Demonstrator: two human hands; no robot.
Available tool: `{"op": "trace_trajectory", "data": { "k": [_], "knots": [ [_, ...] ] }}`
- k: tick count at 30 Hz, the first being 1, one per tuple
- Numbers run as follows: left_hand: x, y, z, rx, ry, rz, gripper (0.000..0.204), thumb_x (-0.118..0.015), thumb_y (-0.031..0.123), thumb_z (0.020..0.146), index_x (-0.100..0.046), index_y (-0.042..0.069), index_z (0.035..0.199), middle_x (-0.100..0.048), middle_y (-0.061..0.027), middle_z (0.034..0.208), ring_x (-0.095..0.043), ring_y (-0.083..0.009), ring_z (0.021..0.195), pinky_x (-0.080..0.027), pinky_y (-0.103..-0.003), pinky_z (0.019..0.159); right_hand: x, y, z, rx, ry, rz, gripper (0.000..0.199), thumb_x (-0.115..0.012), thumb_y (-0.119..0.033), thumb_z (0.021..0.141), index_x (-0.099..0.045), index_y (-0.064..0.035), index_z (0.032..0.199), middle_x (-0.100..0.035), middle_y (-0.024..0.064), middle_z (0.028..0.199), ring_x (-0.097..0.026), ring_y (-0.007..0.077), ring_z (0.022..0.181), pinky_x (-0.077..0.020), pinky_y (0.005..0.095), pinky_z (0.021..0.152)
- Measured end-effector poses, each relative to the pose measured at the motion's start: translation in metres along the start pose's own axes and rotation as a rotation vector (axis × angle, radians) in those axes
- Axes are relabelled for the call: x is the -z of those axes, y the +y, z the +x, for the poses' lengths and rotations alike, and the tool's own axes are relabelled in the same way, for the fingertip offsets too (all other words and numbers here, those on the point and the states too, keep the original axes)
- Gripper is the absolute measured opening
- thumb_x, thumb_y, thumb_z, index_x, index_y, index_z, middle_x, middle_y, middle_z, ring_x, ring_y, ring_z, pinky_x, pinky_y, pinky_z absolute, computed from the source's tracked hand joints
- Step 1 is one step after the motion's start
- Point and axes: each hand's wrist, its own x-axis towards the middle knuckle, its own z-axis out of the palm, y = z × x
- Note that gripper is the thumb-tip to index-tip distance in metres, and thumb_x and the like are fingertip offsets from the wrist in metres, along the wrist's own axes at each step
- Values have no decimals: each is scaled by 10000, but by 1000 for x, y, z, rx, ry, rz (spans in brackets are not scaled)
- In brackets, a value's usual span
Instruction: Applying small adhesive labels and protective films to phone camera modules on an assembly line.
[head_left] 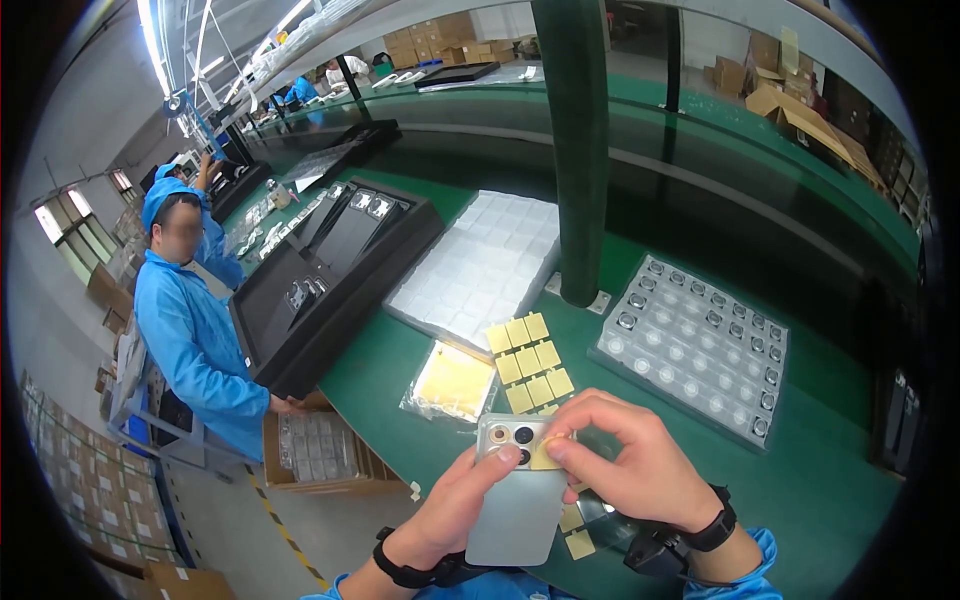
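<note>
My left hand [440,518] grips a silver-grey smartphone [514,520] by its left edge, back side up, thumb beside the round camera lenses at its top. At the lenses' right side, my right hand [632,455] pinches a small yellow adhesive piece [541,459] between thumb and fingertips; the piece touches or nearly touches the phone. Just beyond lies a sheet of yellow square stickers [527,362], its near end hidden behind my hands. More yellow squares [578,543] show below my right hand.
A clear bag of yellow sheets [452,383] lies left of the stickers. Behind it is a white compartment tray [480,262]. To the right, a clear tray [690,350] holds ring-shaped parts. A green post [575,150] rises from the bench. At left, a blue-clad co-worker [190,320] stands by a black tray [340,280].
</note>
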Motion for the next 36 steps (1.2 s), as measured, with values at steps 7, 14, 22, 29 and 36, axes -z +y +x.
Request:
{"op": "trace_trajectory", "data": {
  "k": [7, 14, 22, 29, 36],
  "knots": [
    [-3, 3, 5, -23, 77, 86, 539, -456, 401, 959, -403, -14, 1299, -639, -220, 1028, -671, -267, 910, -548, -359, 812, 1, 7, 5, 134, 36, -164, 39, -641, -80, 885, -625, -48, 902, -635, 51, 836, -637, 175, 660, -455, 313, 745],
    [1, 0, 0, -67, 101, 90, 387, -571, 210, 947, -471, 4, 1259, -650, -149, 1044, -666, -218, 923, -549, -325, 805, -5, 13, 12, 280, 45, -287, 53, -660, -81, 840, -621, -64, 871, -638, 74, 823, -622, 244, 795, -415, 372, 852],
    [9, -39, 18, -182, 0, 9, 299, -502, 211, 1004, -495, 45, 1253, -660, -50, 960, -642, -109, 853, -520, -253, 738, -15, 10, 1, 293, 216, -532, 61, -648, -61, 762, -594, -36, 769, -649, 80, 813, -606, 269, 804, -419, 359, 843],
    [20, -42, 23, -183, 60, -3, 320, -515, 218, 1000, -493, 45, 1269, -622, -49, 1085, -619, -105, 928, -512, -257, 767, -27, 26, 12, 393, 304, -635, 84, -652, -47, 756, -579, -46, 798, -638, 73, 819, -604, 268, 809, -387, 457, 935],
    [18, -43, 13, -240, 109, 75, 332, -520, 196, 996, -495, 39, 1288, -581, -25, 1174, -560, -94, 1045, -463, -268, 885, -35, 28, 8, 483, 322, -620, 112, -646, -19, 746, -559, -46, 811, -624, 82, 812, -607, 268, 804, -399, 469, 923]
  ]
}}
